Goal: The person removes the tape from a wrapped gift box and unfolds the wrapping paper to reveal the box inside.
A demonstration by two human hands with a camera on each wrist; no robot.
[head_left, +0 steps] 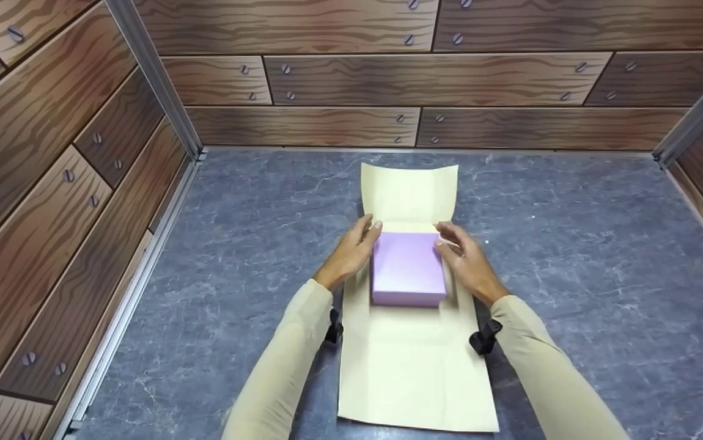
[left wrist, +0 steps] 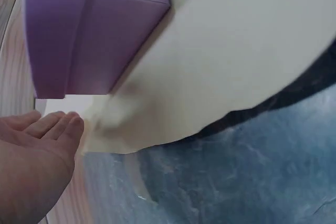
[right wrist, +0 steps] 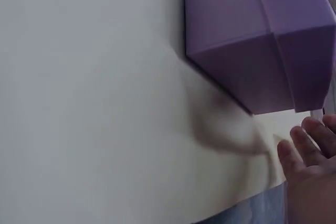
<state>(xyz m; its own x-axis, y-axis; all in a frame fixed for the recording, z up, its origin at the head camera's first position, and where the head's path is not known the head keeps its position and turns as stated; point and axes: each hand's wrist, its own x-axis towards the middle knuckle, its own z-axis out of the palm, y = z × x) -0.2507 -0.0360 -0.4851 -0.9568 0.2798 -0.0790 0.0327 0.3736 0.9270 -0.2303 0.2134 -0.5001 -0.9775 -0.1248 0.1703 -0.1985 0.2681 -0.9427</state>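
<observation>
A lilac box (head_left: pixel 409 264) with a fitted lid sits on a long sheet of cream paper (head_left: pixel 415 373). The far end of this sheet curls upward, and faint creases run across it. My left hand (head_left: pixel 349 249) is at the box's far left corner, thumb by the lid's edge and fingers extended. At the opposite side, my right hand (head_left: pixel 466 260) has its thumb by the lid's right edge, its fingers loosely bent. Both wrist views show the fingers (left wrist: pixel 55 129) beside the box wall, wrapped around nothing.
A dark blue marbled tabletop (head_left: pixel 241 244) lies under the paper. Wood-patterned panels (head_left: pixel 437 79) wall in the back and both sides, with metal rails (head_left: pixel 156 79) at the corners. A black wrist strap (head_left: pixel 486 336) shows on the right forearm.
</observation>
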